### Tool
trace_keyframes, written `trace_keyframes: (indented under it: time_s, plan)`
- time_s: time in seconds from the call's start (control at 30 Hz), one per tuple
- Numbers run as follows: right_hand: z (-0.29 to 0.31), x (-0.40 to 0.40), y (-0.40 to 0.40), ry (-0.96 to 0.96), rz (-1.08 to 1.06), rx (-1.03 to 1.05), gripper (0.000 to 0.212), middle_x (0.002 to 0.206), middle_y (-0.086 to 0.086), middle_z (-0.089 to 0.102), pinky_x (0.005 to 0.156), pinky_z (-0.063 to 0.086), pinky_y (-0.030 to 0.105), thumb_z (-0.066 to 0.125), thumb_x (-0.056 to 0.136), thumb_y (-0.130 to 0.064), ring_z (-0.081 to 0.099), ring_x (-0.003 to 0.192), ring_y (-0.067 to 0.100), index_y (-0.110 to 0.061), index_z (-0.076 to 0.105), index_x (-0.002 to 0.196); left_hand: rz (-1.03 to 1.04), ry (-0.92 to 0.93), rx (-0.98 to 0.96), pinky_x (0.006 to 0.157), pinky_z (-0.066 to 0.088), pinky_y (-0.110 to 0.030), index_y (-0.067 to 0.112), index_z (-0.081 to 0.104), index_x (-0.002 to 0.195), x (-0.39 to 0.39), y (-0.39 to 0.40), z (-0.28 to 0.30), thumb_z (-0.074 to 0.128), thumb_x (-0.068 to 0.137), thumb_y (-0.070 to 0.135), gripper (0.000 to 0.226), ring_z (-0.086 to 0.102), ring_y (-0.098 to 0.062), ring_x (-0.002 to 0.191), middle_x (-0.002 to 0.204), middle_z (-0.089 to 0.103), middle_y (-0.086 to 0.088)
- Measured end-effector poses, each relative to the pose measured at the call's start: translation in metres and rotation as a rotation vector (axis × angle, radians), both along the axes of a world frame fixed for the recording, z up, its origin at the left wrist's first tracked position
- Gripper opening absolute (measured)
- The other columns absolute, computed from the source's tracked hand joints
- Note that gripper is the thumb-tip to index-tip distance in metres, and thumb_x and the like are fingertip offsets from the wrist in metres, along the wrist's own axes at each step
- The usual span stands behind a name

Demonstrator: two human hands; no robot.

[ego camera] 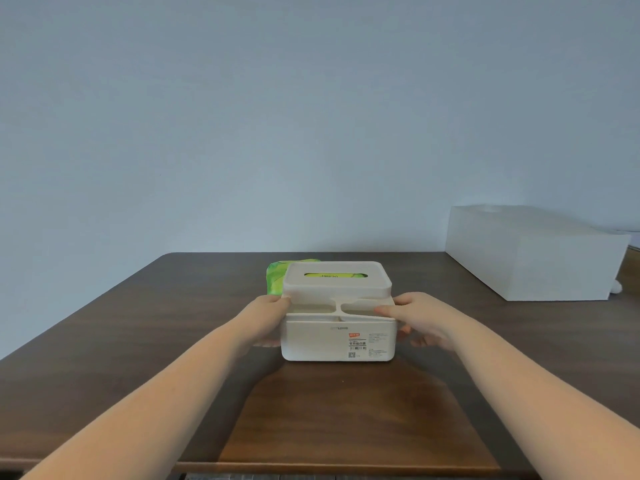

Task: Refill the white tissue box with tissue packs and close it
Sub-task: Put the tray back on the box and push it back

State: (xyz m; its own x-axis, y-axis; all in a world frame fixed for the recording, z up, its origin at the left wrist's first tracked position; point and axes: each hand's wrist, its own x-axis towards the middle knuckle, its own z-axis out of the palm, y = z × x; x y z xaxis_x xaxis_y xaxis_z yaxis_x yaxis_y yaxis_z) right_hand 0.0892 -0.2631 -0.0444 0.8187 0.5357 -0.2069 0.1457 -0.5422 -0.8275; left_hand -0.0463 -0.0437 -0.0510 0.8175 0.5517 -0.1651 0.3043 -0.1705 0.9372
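Observation:
The white tissue box (322,341) stands in the middle of the brown table, its front bearing a label with a barcode. Its lid (337,289) with a slot sits on top toward the back, and something yellow-green shows through the slot. A compartment tray lies along the box's front top. My left hand (268,315) grips the box's left side and my right hand (414,318) grips its right side, thumb on the top edge. A green tissue pack (275,277) lies behind the box at its left, mostly hidden.
A large white storage box (533,254) stands at the back right of the dark wooden table (138,323). A plain wall rises behind the table. The table's front edge runs near the bottom of the view.

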Motion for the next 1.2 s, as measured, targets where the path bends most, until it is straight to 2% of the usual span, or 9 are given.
trace_keyframes:
  time_s: [0.13, 0.2, 0.33, 0.43, 0.53, 0.63, 0.77, 0.9, 1.2]
  plan:
    - [0.007, -0.002, 0.001, 0.012, -0.007, -0.052, 0.019, 0.096, 0.003, 0.074, 0.052, 0.036, 0.024, 0.061, 0.090, -0.033, 0.060, 0.071, 0.018, -0.018, 0.069, 0.099, 0.031, 0.060, 0.097, 0.082, 0.058, -0.038, 0.008, 0.064, 0.108, 0.003, -0.003, -0.002, 0.037, 0.098, 0.026, 0.034, 0.064, -0.026, 0.087, 0.099, 0.066, -0.009]
    - [0.010, -0.005, 0.002, 0.015, -0.009, -0.074, 0.019, 0.103, 0.007, 0.075, 0.051, 0.035, 0.023, 0.059, 0.091, -0.031, 0.061, 0.072, 0.019, -0.016, 0.068, 0.099, 0.053, 0.068, 0.073, 0.075, 0.057, -0.034, 0.008, 0.062, 0.108, 0.004, -0.004, -0.004, 0.036, 0.098, 0.026, 0.033, 0.062, -0.027, 0.084, 0.101, 0.064, -0.011]
    - [0.011, -0.006, 0.006, 0.026, -0.051, -0.069, 0.015, 0.098, 0.017, 0.074, 0.042, 0.036, 0.020, 0.059, 0.089, -0.021, 0.057, 0.056, 0.020, -0.009, 0.067, 0.094, 0.054, 0.057, 0.027, 0.063, 0.055, -0.027, 0.010, 0.060, 0.099, 0.003, -0.005, -0.003, 0.037, 0.099, 0.027, 0.029, 0.061, -0.018, 0.071, 0.090, 0.063, -0.007]
    - [0.007, -0.008, 0.009, -0.023, -0.119, -0.058, 0.020, 0.081, 0.018, 0.069, 0.040, 0.042, 0.020, 0.052, 0.087, -0.011, 0.056, 0.047, 0.021, 0.000, 0.065, 0.097, 0.078, 0.073, 0.140, 0.073, 0.062, -0.039, 0.008, 0.065, 0.093, 0.005, -0.002, -0.003, 0.040, 0.095, 0.024, 0.030, 0.069, -0.028, 0.081, 0.092, 0.066, -0.011]
    - [0.004, -0.013, 0.010, -0.031, -0.157, -0.023, 0.019, 0.076, 0.017, 0.067, 0.039, 0.047, 0.021, 0.045, 0.086, -0.007, 0.058, 0.043, 0.023, 0.001, 0.061, 0.094, 0.113, 0.087, 0.332, 0.079, 0.062, -0.045, 0.008, 0.061, 0.069, 0.004, -0.001, 0.000, 0.043, 0.088, 0.021, 0.029, 0.075, -0.034, 0.083, 0.074, 0.066, -0.011]
    - [0.004, -0.015, 0.013, -0.015, -0.178, 0.014, 0.018, 0.088, 0.019, 0.067, 0.050, 0.057, 0.029, 0.042, 0.087, -0.003, 0.064, 0.053, 0.029, 0.000, 0.058, 0.095, 0.108, 0.090, 0.405, 0.080, 0.062, -0.046, 0.010, 0.055, 0.064, 0.003, -0.001, 0.002, 0.045, 0.083, 0.020, 0.024, 0.076, -0.034, 0.078, 0.067, 0.063, -0.010]
    - [0.006, -0.015, 0.015, -0.051, -0.196, 0.006, 0.015, 0.083, 0.020, 0.066, 0.058, 0.061, 0.035, 0.042, 0.083, 0.004, 0.067, 0.059, 0.036, 0.000, 0.057, 0.085, 0.126, 0.087, 0.444, 0.080, 0.062, -0.046, 0.011, 0.053, 0.059, 0.005, -0.003, -0.001, 0.044, 0.081, 0.018, 0.024, 0.075, -0.034, 0.078, 0.066, 0.063, -0.014]
    - [0.003, -0.008, 0.009, -0.117, -0.233, -0.024, 0.021, 0.086, 0.023, 0.073, 0.074, 0.063, 0.041, 0.045, 0.081, 0.004, 0.074, 0.066, 0.039, 0.004, 0.063, 0.091, 0.120, 0.073, 0.508, 0.078, 0.062, -0.047, 0.011, 0.052, 0.058, 0.015, -0.008, -0.003, 0.044, 0.081, 0.020, 0.026, 0.072, -0.032, 0.072, 0.065, 0.064, -0.015]
    - [0.003, 0.041, -0.022, -0.190, -0.344, -0.022, 0.016, 0.079, 0.026, 0.072, 0.077, 0.061, 0.049, 0.045, 0.077, 0.006, 0.074, 0.065, 0.041, 0.000, 0.059, 0.076, 0.069, 0.030, 0.602, 0.075, 0.059, -0.047, 0.015, 0.037, 0.051, 0.081, -0.036, -0.005, 0.045, 0.082, 0.019, 0.033, 0.053, -0.025, 0.060, 0.050, 0.048, -0.003]
